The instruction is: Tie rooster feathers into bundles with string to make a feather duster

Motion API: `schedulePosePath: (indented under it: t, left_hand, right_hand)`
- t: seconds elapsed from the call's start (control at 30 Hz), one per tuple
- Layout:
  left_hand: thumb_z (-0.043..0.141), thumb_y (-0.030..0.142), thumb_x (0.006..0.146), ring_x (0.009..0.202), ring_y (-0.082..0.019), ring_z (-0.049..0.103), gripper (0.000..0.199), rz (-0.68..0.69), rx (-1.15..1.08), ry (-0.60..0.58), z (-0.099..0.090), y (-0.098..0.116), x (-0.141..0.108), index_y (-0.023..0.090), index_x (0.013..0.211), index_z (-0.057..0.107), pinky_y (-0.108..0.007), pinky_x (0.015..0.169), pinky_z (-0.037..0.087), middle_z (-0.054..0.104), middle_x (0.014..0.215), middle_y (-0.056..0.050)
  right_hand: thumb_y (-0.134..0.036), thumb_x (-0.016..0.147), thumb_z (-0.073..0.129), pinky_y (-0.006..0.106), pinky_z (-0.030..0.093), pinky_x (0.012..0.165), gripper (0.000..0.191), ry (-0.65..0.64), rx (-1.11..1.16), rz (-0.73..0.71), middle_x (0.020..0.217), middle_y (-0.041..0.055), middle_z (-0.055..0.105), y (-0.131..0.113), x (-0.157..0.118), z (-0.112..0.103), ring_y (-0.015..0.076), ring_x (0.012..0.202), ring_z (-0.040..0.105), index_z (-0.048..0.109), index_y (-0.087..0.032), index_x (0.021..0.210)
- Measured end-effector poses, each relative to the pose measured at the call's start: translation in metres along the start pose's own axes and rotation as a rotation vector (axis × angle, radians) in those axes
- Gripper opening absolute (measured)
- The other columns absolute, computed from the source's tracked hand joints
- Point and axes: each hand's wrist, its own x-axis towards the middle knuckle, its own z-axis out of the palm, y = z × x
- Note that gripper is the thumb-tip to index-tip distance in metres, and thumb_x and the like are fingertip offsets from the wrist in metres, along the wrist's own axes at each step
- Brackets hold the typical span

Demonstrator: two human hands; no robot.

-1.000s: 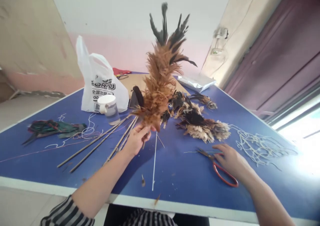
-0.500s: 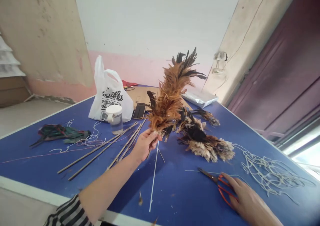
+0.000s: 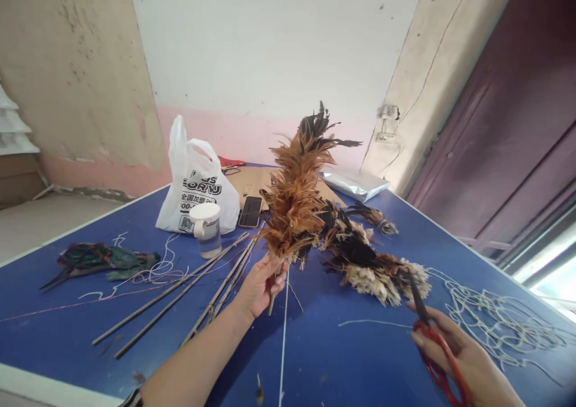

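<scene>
My left hand (image 3: 261, 286) is closed around the lower stick end of a feather duster (image 3: 294, 209), which stands nearly upright with brown feathers and black ones at its tip. In my right hand (image 3: 459, 353) are red-handled scissors (image 3: 434, 341), lifted off the table with the dark blades pointing up and away. Just beyond the blades lies a pile of loose black, brown and cream feathers (image 3: 369, 263). To the right of it spreads a tangle of pale string (image 3: 499, 311), one strand of which runs left beneath the scissors.
On the blue table (image 3: 351, 365) left of the duster lie several thin sticks (image 3: 171, 299). Behind them are a lidded cup (image 3: 207, 233), a white plastic bag (image 3: 198, 185) and a phone (image 3: 250, 212). A dark green bundle (image 3: 103, 260) lies far left; a silver packet (image 3: 357, 185) sits at the back.
My right hand has picked the scissors up off the table and turned their blades upward. The duster stays in my left hand, slightly more upright. The camera view has tilted up a little.
</scene>
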Motion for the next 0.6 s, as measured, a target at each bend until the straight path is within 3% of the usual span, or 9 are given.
schedulePosePath:
  t: [0.07, 0.13, 0.17, 0.27, 0.43, 0.6]
  left_hand:
    - [0.062, 0.028, 0.074, 0.049, -0.002, 0.04, 0.017, -0.007, -0.003, 0.004, 0.001, -0.001, -0.001, 0.012, 0.076, 0.055, -0.014, 0.04, 0.025, 0.054, 0.072, -0.002]
    - [0.061, 0.028, 0.075, 0.05, -0.003, 0.041, 0.018, -0.006, -0.006, 0.008, 0.002, -0.002, -0.002, 0.012, 0.079, 0.056, -0.014, 0.04, 0.026, 0.055, 0.074, -0.002]
    - [0.06, 0.028, 0.076, 0.05, -0.003, 0.041, 0.018, -0.005, -0.011, 0.008, 0.002, -0.003, -0.002, 0.013, 0.082, 0.056, -0.014, 0.04, 0.026, 0.055, 0.075, -0.003]
    - [0.058, 0.028, 0.077, 0.049, -0.003, 0.04, 0.018, -0.016, -0.022, 0.001, -0.001, -0.004, -0.002, 0.014, 0.088, 0.054, -0.014, 0.039, 0.024, 0.055, 0.078, -0.002]
    - [0.055, 0.027, 0.079, 0.048, -0.003, 0.04, 0.013, -0.007, 0.008, -0.001, -0.004, -0.005, -0.001, 0.014, 0.084, 0.054, -0.014, 0.039, 0.023, 0.056, 0.078, -0.002]
    - [0.057, 0.027, 0.078, 0.049, -0.003, 0.04, 0.014, -0.037, -0.005, 0.008, -0.005, -0.01, -0.001, 0.013, 0.081, 0.056, -0.015, 0.04, 0.025, 0.055, 0.077, -0.003]
  right_hand:
    - [-0.045, 0.07, 0.059, 0.026, 0.043, 0.038, 0.06, -0.008, 0.172, 0.03, 0.058, 0.0002, 0.059, -0.031, 0.001, 0.023, 0.0161, 0.044, 0.054, 0.042, -0.021, 0.123]
    - [-0.041, 0.072, 0.059, 0.029, 0.049, 0.054, 0.055, -0.08, 0.318, -0.124, 0.07, 0.0034, 0.064, -0.06, 0.009, 0.049, 0.0172, 0.059, 0.06, 0.044, -0.021, 0.121]
    - [-0.039, 0.073, 0.058, 0.032, 0.05, 0.067, 0.053, -0.134, 0.348, -0.205, 0.086, 0.0067, 0.066, -0.072, 0.015, 0.061, 0.0188, 0.072, 0.062, 0.045, -0.021, 0.121]
    - [-0.031, 0.068, 0.061, 0.036, 0.046, 0.082, 0.051, -0.142, 0.198, -0.359, 0.103, 0.0085, 0.062, -0.094, 0.039, 0.099, 0.0217, 0.094, 0.059, 0.049, -0.02, 0.116]
    - [-0.031, 0.071, 0.056, 0.036, 0.045, 0.081, 0.046, 0.112, -0.033, -0.469, 0.097, 0.0079, 0.062, -0.085, 0.064, 0.141, 0.0201, 0.086, 0.058, 0.051, -0.016, 0.115]
    - [-0.031, 0.073, 0.055, 0.033, 0.046, 0.078, 0.042, 0.084, -0.096, -0.527, 0.094, 0.0066, 0.06, -0.062, 0.063, 0.149, 0.0185, 0.084, 0.057, 0.052, -0.017, 0.114]
